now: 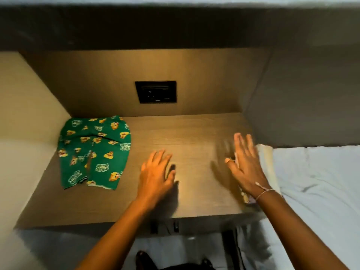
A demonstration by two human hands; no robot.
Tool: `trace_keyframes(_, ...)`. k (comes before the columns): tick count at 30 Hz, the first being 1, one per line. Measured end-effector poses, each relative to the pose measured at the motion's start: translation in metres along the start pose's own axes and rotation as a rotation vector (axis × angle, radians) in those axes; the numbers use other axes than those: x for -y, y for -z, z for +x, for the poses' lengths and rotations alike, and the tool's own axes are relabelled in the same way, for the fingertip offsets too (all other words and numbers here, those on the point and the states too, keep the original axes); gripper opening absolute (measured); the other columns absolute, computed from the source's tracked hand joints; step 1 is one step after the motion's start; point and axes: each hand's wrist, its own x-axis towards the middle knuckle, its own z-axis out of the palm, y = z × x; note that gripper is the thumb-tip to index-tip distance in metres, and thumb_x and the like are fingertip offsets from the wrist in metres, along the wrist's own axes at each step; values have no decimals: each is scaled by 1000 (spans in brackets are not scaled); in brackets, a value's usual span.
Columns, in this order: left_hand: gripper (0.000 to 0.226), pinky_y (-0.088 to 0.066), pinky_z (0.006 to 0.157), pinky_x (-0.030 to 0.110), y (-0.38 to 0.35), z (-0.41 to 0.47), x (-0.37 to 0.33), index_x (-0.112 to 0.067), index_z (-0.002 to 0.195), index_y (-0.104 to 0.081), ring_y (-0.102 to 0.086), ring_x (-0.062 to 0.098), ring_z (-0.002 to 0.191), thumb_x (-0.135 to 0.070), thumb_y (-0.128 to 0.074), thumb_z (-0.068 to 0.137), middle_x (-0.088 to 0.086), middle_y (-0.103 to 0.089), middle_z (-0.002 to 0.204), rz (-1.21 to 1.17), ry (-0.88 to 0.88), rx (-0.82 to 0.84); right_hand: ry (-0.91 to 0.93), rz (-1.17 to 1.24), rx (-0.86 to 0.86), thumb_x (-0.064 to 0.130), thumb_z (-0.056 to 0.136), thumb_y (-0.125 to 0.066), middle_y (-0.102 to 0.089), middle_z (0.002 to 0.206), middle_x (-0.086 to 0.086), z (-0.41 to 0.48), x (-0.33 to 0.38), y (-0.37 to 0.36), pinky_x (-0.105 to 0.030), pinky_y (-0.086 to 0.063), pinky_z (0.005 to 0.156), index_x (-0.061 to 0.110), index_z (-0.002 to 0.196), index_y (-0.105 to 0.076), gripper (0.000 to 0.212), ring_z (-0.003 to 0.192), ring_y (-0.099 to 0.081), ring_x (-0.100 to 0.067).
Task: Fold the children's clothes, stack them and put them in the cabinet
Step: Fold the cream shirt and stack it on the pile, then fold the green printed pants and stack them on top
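Over the wooden surface [194, 133], right of the green shorts [93, 151], left hand [155, 172] and right hand [245, 162] are being held open, fingers straight.

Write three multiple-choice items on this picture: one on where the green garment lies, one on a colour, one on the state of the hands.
1. Where on the wooden surface does the green garment lie?
A. At the right front edge
B. At the left, towards the back
C. In the middle, under the hands

2. What colour is the wall panel set in the back wall?
A. Black
B. White
C. Red

3. How are the left hand and the right hand?
A. Both clenched in fists
B. Both gripping the green garment
C. Both with fingers straight and spread

Answers:
1 B: the garment sits by the left wall, well apart from both hands.
2 A: the panel is dark against the tan wood.
3 C: straight fingers show on each hand, over the bare surface.
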Motion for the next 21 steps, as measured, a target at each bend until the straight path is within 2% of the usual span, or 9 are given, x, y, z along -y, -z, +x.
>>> trace_keyframes(3,40,-39,96,49,28,-32,74,-24,123,-61,-46,28,124,-39,-63,86,5,-58,131,132,284,-93,155,27,193,32,94,-50,-4,161,6,18,66,-50,-34,5,117,24,154,-9,73,148,11,-14)
trace_keyframes(6,36,-40,89,47,37,-50,118,-19,115,-66,-51,29,112,-40,-64,86,6,-62,118,207,414,-86,268,52,359,27,95,-49,-21,161,-3,42,129,-102,-41,-6,120,21,153,-18,66,150,-5,-24)
trace_keyframes(9,19,-41,82,42,41,-57,136,-17,101,-68,-56,28,99,-31,-62,90,4,-64,106,187,384,-126,401,5,397,30,96,-45,-31,156,-3,67,180,-145,-48,-18,119,23,149,-27,57,147,-17,-29)
trace_keyframes(11,7,-41,78,39,46,-62,142,-21,92,-65,-56,25,94,-27,-62,90,-1,-63,96,129,367,-133,479,-70,391,31,95,-49,-33,155,-4,83,200,-168,-50,-25,116,25,148,-27,58,145,-22,-30)
trace_keyframes(13,3,-43,72,36,55,-75,153,-30,88,-58,-56,22,87,-29,-60,90,-7,-56,88,-8,382,-118,526,-149,387,29,90,-59,-29,156,-5,101,215,-185,-52,-25,116,28,148,-26,67,145,-21,-31)
trace_keyframes(15,2,-52,67,37,65,-94,165,-37,92,-55,-58,16,83,-36,-56,91,-7,-56,89,-179,384,-72,533,-185,382,27,86,-64,-27,157,-7,119,225,-195,-57,-21,116,30,147,-29,70,146,-18,-33)
trace_keyframes(18,7,-56,65,34,85,-117,179,-48,91,-56,-62,6,79,-49,-51,85,-10,-63,89,-363,361,-122,542,-182,339,26,90,-59,-34,154,-7,144,234,-203,-58,-21,115,34,136,-46,49,144,-22,-35)
trace_keyframes(21,3,-57,68,35,106,-127,186,-43,88,-59,-65,6,82,-42,-57,86,-14,-66,86,-470,366,-173,574,-184,294,30,89,-57,-45,147,-7,156,238,-209,-57,-23,113,32,122,-61,33,141,-29,-35)
